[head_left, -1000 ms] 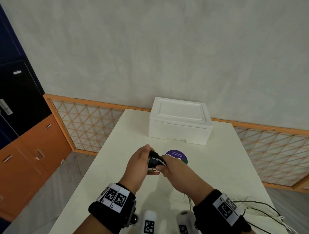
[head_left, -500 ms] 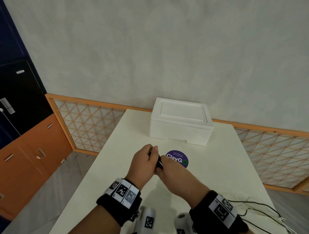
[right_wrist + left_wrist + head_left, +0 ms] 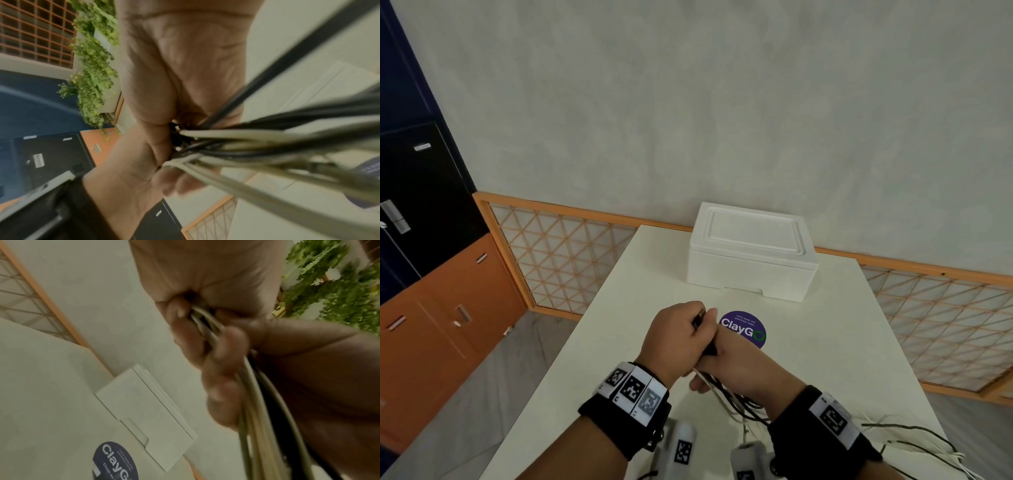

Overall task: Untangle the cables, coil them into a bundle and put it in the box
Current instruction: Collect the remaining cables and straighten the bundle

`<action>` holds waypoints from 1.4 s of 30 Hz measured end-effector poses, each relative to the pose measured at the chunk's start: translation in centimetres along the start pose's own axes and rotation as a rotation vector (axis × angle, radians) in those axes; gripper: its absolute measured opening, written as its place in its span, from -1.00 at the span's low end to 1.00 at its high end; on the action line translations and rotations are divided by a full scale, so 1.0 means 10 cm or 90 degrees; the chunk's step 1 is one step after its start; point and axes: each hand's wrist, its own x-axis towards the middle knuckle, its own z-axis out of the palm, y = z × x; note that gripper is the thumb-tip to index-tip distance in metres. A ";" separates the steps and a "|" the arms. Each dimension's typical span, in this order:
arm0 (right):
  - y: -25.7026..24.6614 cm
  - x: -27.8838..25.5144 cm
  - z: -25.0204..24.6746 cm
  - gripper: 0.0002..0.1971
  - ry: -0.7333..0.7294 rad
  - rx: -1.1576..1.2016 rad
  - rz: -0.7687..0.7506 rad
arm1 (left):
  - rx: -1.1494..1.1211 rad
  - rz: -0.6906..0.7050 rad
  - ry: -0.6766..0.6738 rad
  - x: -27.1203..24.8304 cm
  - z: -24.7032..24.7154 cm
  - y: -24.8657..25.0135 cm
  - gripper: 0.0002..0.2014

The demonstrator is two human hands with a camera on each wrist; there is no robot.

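A bundle of black and white cables (image 3: 709,348) is squeezed between my two hands above the middle of the cream table (image 3: 842,342). My left hand (image 3: 681,334) grips the bundle with its fingers (image 3: 218,381) curled round white and black strands (image 3: 257,402). Pressed against it, my right hand (image 3: 736,363) also holds the cables (image 3: 246,146). Loose strands (image 3: 736,401) trail from the hands under my right wrist. The white foam box (image 3: 751,253) stands behind the hands with its lid on; it also shows as the box (image 3: 144,410) in the left wrist view.
A round purple sticker (image 3: 743,329) lies on the table between hands and box. More loose cable ends (image 3: 914,438) sprawl over the table's near right corner. Orange cabinets (image 3: 448,325) stand on the left, a lattice panel (image 3: 561,260) beyond the table.
My left hand has closed over the black coil, which showed between the hands before. Both hands have shifted slightly, and loose strands now hang visibly below the right hand.
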 end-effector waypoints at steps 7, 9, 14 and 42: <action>0.03 0.04 -0.07 -0.82 0.006 -0.034 0.066 | 0.092 0.084 0.018 -0.07 -0.13 -0.18 -0.43; 0.05 0.04 -0.07 -0.79 -0.006 -0.014 0.068 | -0.010 -0.018 0.059 -0.03 -0.23 -0.21 -0.40; 0.12 0.05 0.01 -0.92 -0.003 -0.040 0.041 | -0.413 -0.428 -0.245 0.12 -0.31 -0.09 -0.16; 0.09 -0.03 -0.05 -0.88 0.061 0.013 -0.007 | -0.653 -0.326 -0.177 -0.07 -0.33 -0.18 -0.64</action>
